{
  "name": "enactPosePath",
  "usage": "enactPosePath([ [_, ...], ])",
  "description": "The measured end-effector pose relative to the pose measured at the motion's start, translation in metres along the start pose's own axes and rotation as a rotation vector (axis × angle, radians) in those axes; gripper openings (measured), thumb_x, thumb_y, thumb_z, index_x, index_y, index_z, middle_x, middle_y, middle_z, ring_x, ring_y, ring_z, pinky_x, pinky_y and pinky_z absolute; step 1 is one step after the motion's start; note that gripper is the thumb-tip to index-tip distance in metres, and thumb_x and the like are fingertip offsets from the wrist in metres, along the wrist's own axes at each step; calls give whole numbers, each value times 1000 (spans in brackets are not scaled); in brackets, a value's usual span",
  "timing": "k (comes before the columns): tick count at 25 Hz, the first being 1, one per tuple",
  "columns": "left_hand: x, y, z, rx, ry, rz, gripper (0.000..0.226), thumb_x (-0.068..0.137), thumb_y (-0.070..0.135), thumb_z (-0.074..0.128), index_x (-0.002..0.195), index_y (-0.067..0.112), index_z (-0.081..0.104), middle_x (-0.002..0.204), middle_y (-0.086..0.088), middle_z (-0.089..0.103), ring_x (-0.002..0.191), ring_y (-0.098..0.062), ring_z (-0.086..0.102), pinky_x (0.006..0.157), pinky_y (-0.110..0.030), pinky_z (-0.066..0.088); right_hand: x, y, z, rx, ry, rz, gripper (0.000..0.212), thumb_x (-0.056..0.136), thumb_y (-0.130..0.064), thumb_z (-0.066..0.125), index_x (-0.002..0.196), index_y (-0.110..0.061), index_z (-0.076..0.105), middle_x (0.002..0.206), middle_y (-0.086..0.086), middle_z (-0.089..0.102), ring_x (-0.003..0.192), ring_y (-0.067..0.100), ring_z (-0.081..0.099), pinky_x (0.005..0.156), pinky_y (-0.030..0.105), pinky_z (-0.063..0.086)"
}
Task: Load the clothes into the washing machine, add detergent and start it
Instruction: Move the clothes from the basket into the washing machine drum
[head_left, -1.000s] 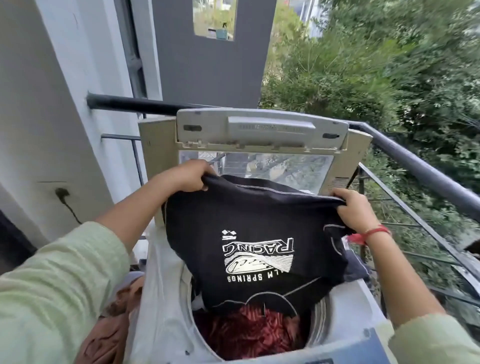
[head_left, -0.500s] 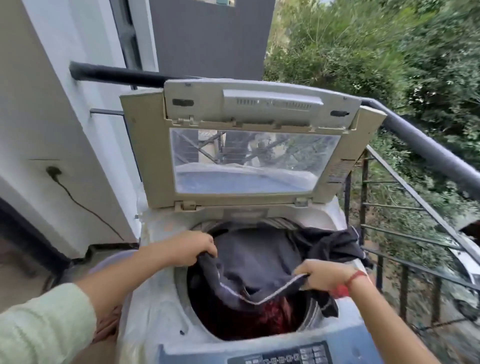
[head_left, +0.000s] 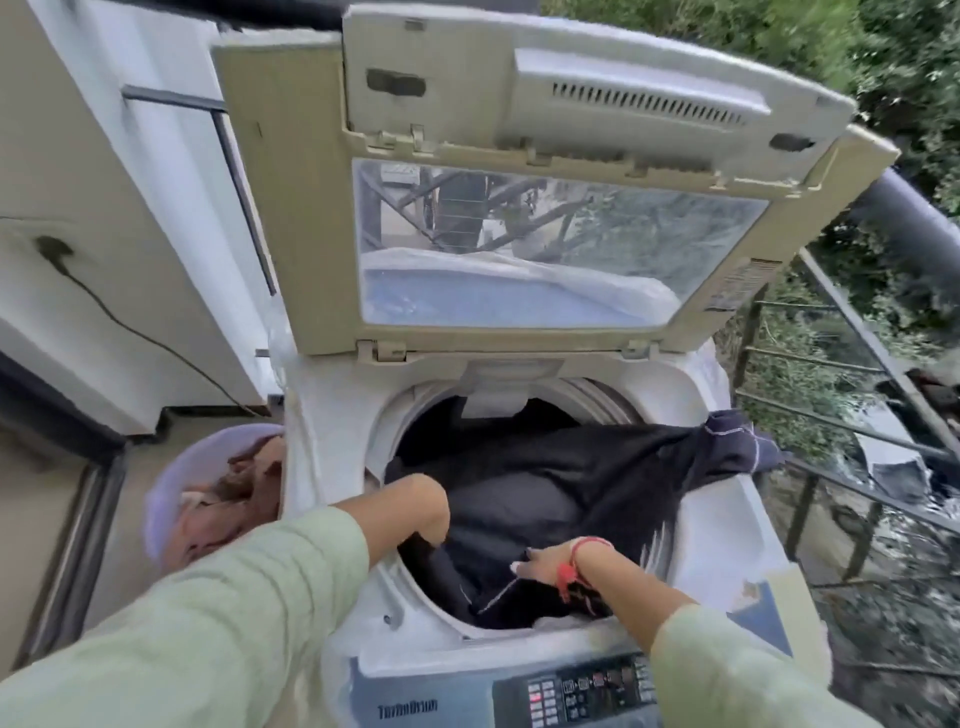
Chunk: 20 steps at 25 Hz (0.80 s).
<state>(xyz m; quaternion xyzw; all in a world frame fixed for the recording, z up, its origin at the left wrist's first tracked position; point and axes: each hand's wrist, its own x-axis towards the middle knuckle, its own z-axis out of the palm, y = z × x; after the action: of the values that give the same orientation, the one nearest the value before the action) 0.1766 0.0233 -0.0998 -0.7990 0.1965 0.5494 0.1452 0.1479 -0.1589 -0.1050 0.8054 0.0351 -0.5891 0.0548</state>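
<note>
Inside the drum, both hands' fingers hidden; shirt (head_left: 597, 483) stretches toward right rim.

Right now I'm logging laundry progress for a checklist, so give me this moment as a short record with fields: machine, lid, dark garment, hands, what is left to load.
machine: top-loading washer, control panel at the near edge
lid: lid raised, standing open behind the drum
dark garment: black shirt mostly in the drum, one end draped over the right rim
left hand: left hand reaching into the drum, fingers hidden in cloth
right hand: right hand pressing the shirt down
left to load: brownish clothes in lavender basket left of the washer
</note>
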Motion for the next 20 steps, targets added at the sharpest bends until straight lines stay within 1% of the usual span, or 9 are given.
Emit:
enactPosePath([
  [2, 9, 8, 6, 91, -62, -33, 46, 99, 31, 37, 140, 9, 37, 145, -9, 38, 129, -36, 38, 107, -49, 29, 14, -19, 3, -94, -60, -13, 68, 92, -58, 30, 144, -14, 33, 150, 8, 33, 136, 26, 33, 113, 39, 24],
  [4, 13, 11, 12, 131, -90, -30, 44, 99, 27, 39, 140, 9, 38, 145, -9, 37, 130, -35, 36, 108, -49, 27, 20, -39, 5, -15, -172, -120, 60, 94, -49, 38, 143, -13, 35, 150, 6, 33, 135, 28, 34, 111, 38, 26],
  [7, 33, 6, 24, -114, -59, -20, 37, 93, 26, 46, 124, 9, 56, 130, -10, 54, 115, -32, 52, 98, -39, 44, 26, -52, 8, -31, -261, -237, 49, 96, -34, 44, 140, -13, 39, 147, 9, 38, 133, 30, 37, 108, 40, 31],
  [9, 40, -6, 25, -387, 202, -11, 28, 88, 21, 49, 108, 7, 64, 114, -12, 63, 102, -30, 59, 85, -36, 50, 31, -44, -7, -165, 102, -301, 38, 91, -23, 51, 126, -7, 53, 131, 15, 53, 123, 34, 49, 98, 41, 43],
  [11, 45, -12, 19, -530, 489, -74, 23, 85, 16, 53, 105, 8, 62, 112, -13, 59, 100, -29, 57, 84, -39, 50, 43, -21, -34, -212, 520, -202, 43, 85, -16, 55, 127, -11, 48, 131, 15, 49, 123, 37, 45, 93, 47, 45],
  [13, 53, -7, 10, -521, 555, -160, 48, 80, 22, 64, 125, 12, 48, 129, -13, 45, 117, -31, 45, 98, -44, 41, 64, 8, -56, -93, 453, 10, 80, 80, -24, 67, 144, -20, 20, 150, 14, 19, 134, 44, 24, 95, 65, 35],
  [15, 70, 8, 5, -549, 368, -224, 100, 69, 34, 78, 146, 17, 17, 149, -14, 19, 137, -40, 20, 108, -57, 25, 98, 26, -53, -95, 206, 155, 122, 69, -39, 78, 145, -32, -18, 154, 11, -20, 139, 50, 0, 95, 75, 20],
  [17, 97, 26, 12, -670, 131, -251, 132, 62, 38, 85, 148, 26, -14, 156, -13, -11, 140, -46, -1, 104, -69, 19, 135, 32, -37, -35, 99, 116, 127, 72, -40, 74, 139, -20, -31, 149, 20, -30, 141, 46, -2, 108, 66, 8],
  [20, 138, 39, 29, -800, -11, -266, 147, 57, 37, 89, 137, 35, -34, 150, -9, -34, 140, -46, -11, 100, -75, 18, 176, 32, -24, -10, 97, 19, 125, 74, -42, 73, 141, -15, -30, 149, 22, -29, 141, 44, -6, 112, 58, 3],
])
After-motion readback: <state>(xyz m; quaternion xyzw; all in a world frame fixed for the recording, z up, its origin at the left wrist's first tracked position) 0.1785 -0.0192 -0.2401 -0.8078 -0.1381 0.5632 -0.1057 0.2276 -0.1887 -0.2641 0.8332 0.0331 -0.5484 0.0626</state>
